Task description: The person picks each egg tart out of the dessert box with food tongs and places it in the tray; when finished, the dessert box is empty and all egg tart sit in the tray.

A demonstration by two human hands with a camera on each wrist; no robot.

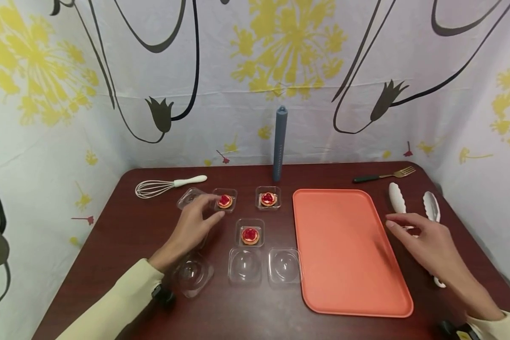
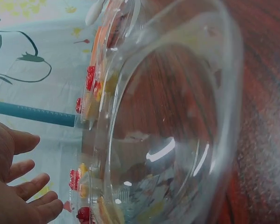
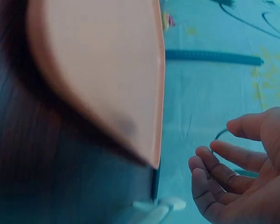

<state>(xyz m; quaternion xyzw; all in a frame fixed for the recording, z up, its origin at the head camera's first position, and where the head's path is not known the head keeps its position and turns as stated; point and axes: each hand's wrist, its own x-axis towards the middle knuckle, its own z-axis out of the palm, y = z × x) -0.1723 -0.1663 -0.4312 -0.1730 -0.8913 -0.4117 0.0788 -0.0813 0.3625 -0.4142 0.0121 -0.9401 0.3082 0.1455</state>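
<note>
My left hand hovers over the left group of clear plastic containers, its fingertips overlapping the one with a mini tart topped with red fruit. In the left wrist view its fingers are loosely bent with nothing between them. Two more tarts sit in clear containers: one at the back, another nearer. A clear domed lid looms large in the left wrist view. My right hand, holding nothing, is above white-tipped tongs right of the orange tray; part of the tongs is hidden beneath it.
Two clear domed lids, one beside another, lie in front of the tarts, the right one against the tray's edge. A whisk lies back left, a fork back right. A blue-grey stick-like item stands at the back edge.
</note>
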